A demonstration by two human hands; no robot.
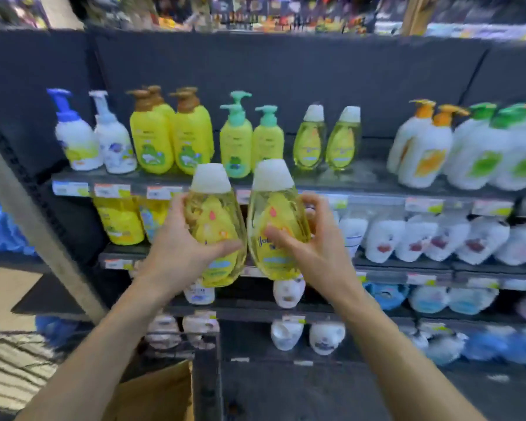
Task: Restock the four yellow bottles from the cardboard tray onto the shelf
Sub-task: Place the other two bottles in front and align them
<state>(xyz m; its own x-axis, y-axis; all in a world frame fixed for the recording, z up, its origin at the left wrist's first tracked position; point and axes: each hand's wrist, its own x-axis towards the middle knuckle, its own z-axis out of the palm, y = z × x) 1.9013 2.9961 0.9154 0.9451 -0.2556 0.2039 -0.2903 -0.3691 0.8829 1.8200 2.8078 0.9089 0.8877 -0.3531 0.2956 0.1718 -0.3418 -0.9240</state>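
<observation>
I hold two clear yellow bottles with white caps upright in front of the shelves. My left hand [182, 250] grips the left bottle [214, 226] around its lower body. My right hand [310, 244] grips the right bottle [275, 220], thumb across its label. Both bottles sit just below the top shelf's front edge [362, 180]. Two matching yellow bottles [310, 141] [343, 142] stand on that shelf, with bare shelf surface to their right. A corner of the cardboard tray [161, 393] shows at the bottom, its inside hidden.
On the top shelf, yellow pump bottles [170, 138] and green-capped ones [251, 141] stand left of the gap; white pump bottles [422, 150] stand right. Lower shelves hold white and blue packs. A black cart frame [207, 375] is near the tray. A grey post [28, 214] slants at the left.
</observation>
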